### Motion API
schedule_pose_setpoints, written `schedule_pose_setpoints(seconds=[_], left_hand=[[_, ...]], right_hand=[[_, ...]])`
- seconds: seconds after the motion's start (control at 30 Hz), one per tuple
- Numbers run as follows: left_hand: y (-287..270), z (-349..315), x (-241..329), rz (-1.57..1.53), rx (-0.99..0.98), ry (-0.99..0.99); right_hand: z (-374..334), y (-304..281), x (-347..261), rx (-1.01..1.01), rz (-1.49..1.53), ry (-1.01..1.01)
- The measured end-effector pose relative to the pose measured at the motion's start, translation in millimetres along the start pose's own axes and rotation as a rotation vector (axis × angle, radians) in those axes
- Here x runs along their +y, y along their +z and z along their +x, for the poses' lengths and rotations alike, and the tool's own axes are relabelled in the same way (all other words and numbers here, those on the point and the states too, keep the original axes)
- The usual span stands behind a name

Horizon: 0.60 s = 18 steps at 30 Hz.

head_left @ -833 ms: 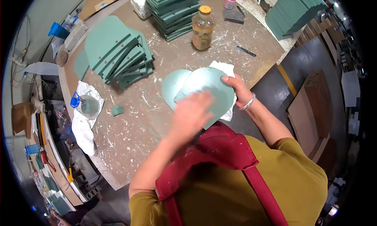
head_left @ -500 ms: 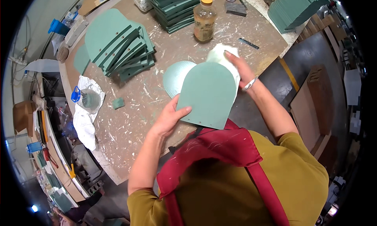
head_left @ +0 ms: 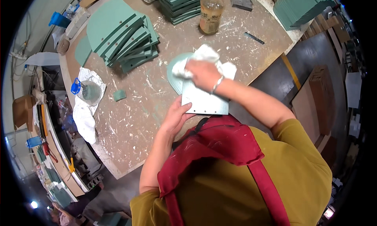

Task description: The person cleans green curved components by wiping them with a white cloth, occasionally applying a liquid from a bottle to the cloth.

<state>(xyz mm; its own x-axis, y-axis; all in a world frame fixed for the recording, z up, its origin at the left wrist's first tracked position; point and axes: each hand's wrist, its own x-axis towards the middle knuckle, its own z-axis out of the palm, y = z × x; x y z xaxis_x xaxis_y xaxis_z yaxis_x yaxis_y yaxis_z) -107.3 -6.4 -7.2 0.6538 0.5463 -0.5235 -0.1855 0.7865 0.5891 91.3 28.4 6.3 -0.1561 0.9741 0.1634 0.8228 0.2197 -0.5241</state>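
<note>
My left hand (head_left: 175, 115) grips the lower left corner of a flat green panel (head_left: 205, 102) with a row of small holes along its near edge. Light glares white off its surface. My right hand (head_left: 204, 75) is closed on a crumpled white cloth (head_left: 206, 53) and presses it over the upper part of the panel, hiding its far edge. Beneath and to the left, a second round-ended green panel (head_left: 174, 77) lies on the brown worktable (head_left: 145, 108).
Fanned green panels (head_left: 114, 35) sit at left, with stacks at the back (head_left: 180, 6) and far right (head_left: 300, 8). A glass bottle (head_left: 211, 14), a thin dark tool (head_left: 254, 38), a green block (head_left: 119, 95) and a blue-capped jug (head_left: 89, 91) on white cloth stand around.
My right hand has swung left from behind the panel onto its face, bringing the cloth along. The panel has tilted and now reflects white. My left hand keeps its hold.
</note>
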Motion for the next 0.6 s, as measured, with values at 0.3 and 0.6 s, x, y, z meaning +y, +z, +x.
schedule_pose_setpoints(seconds=[0.3,0.6], left_hand=[[-1,4,-8,-0.078,-0.036,0.078],[0,2,-6,-0.039,0.007,0.040]], right_hand=[[-12,-11,-23,-0.075,-0.010,0.001],[-23,-52,-7,-0.062,0.079,0.211]])
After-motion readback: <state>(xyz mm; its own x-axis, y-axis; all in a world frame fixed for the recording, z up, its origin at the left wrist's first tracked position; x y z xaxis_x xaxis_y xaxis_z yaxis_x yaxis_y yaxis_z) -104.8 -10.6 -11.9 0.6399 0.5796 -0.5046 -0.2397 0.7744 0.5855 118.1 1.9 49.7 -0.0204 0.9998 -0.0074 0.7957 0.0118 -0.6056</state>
